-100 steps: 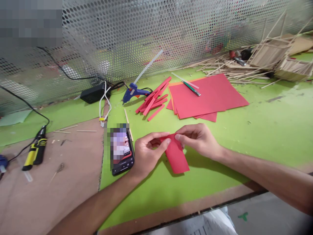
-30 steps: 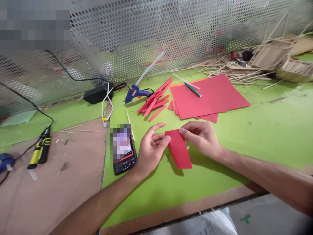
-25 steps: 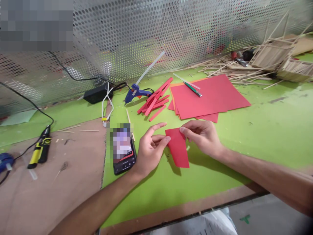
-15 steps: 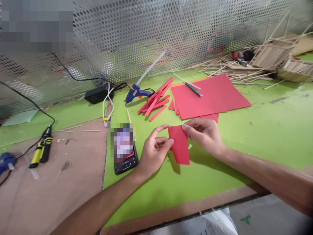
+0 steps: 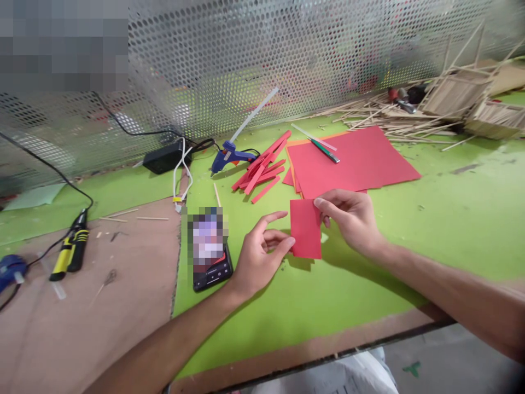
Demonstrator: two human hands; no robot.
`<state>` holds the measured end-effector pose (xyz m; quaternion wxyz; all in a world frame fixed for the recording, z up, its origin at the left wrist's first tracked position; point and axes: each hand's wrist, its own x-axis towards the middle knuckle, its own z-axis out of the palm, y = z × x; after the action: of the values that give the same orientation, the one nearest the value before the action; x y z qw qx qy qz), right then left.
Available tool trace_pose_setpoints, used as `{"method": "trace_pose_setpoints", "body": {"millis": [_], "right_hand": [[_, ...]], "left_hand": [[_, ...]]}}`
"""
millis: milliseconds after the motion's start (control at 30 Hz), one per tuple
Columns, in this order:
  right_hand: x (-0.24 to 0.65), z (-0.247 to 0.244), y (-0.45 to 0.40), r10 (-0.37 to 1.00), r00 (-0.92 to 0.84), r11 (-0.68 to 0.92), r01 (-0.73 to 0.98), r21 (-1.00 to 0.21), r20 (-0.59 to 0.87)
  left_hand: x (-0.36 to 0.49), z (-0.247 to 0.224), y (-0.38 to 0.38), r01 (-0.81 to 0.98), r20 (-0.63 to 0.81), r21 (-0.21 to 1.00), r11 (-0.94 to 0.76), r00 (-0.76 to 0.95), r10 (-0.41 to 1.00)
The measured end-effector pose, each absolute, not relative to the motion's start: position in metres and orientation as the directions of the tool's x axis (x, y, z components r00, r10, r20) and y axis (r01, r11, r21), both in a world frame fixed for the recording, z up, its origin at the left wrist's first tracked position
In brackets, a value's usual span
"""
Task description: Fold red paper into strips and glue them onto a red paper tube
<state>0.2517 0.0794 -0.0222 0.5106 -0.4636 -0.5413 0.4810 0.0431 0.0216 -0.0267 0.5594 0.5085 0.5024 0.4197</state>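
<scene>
A small rectangular piece of red paper [image 5: 305, 230] is held above the green tabletop [image 5: 262, 328], its broad face towards me. My right hand [image 5: 348, 216] pinches its upper right corner between thumb and bent fingers. At the lower left edge, the thumb and a curled finger of my left hand [image 5: 264, 254] close on the paper, while the index finger stretches out apart from it. Beyond my hands lie a heap of cut red paper strips [image 5: 262, 169] and larger red sheets [image 5: 356, 161] over an orange one. A green-handled craft knife [image 5: 326, 150] rests on these sheets.
A phone [image 5: 211, 257] lies left of my left hand. Behind it are a blue glue gun [image 5: 229, 156] with a long glue stick, and a black power box [image 5: 164, 157]. Yellow-black pliers [image 5: 69, 251] lie far left. Thin wooden sticks [image 5: 381, 117] pile up by the metal mesh [image 5: 262, 60].
The red paper has moved up and turned to face me more squarely. My right hand rose slightly with it; the left thumb now reaches only the paper's edge.
</scene>
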Motion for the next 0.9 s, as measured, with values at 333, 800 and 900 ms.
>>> {"method": "trace_pose_setpoints", "body": {"millis": [333,800,900], "right_hand": [[0.2543,-0.0269,0.0834,0.992,-0.037,0.119,-0.012,-0.993,0.119],[0.2545,-0.0296,0.0845,0.992,-0.056,0.113,-0.022,-0.993,0.114],[0.2540,-0.0320,0.0847,0.992,-0.059,0.109,-0.029,-0.994,0.110]], "left_hand": [[0.0435,-0.0267,0.0209,0.146,-0.105,0.986,0.080,0.174,0.979],[0.0392,-0.0308,0.0177,0.400,0.102,0.896,-0.195,0.242,0.965],[0.0395,-0.0329,0.0170,0.424,0.184,0.863,-0.276,0.246,0.952]]}}
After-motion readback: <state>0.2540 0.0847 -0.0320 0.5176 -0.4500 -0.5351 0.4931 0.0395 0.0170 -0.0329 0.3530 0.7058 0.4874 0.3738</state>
